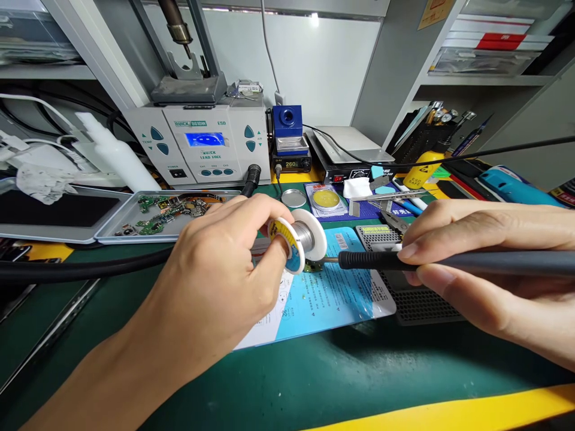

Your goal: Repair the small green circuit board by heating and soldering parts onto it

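My left hand point(224, 257) is closed on a small spool of solder wire point(306, 235), its thumb and fingers on the labelled flange. In my right hand point(471, 263) is a soldering iron point(372, 260), pinched between thumb and fingers on its dark handle. The iron's metal shaft points left and its tip end is hidden by the spool. Below the spool a small green circuit board point(313, 266) shows in part, lying on a blue and white printed card point(341, 299). Whether the tip touches solder or board I cannot tell.
A hot air station point(202, 155) stands at the back, with a soldering station point(291, 163) beside it. A tray point(108, 233) holds several circuit boards at left. A thick black hose point(90, 270) crosses there. Tweezers point(395, 196) and an open flux tin point(326, 199) lie behind.
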